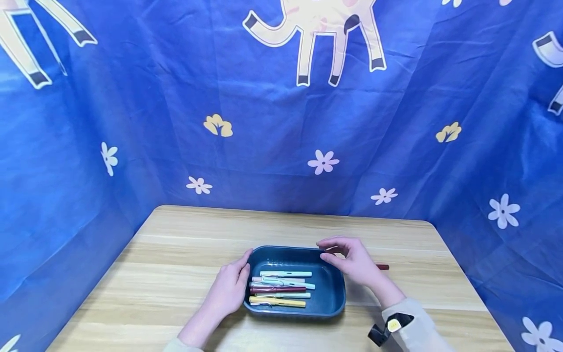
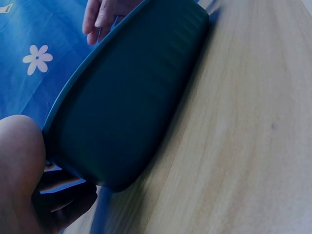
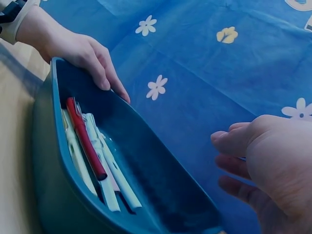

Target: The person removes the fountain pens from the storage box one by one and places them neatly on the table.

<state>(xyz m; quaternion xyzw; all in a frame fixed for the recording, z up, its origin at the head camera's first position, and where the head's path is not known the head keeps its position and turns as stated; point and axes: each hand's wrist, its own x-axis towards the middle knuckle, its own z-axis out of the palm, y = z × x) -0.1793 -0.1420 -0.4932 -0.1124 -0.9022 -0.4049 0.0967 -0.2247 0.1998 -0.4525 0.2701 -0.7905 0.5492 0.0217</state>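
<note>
A dark teal plastic bin stands on the table with several capped pens lying side by side in it. Among them are a yellow pen, a dark red pen and pale green or white ones. My left hand grips the bin's left end, thumb at the rim and fingers round the outside, as the left wrist view shows. Over the back right corner hovers my right hand, its fingers bent and apart from the thumb, with nothing between them. Another dark red pen lies on the table, partly hidden behind the right wrist.
The light wood table carries the bin near its front. Blue cloth printed with flowers and animals hangs behind it and along both sides. A black strap with a small device sits on the right sleeve.
</note>
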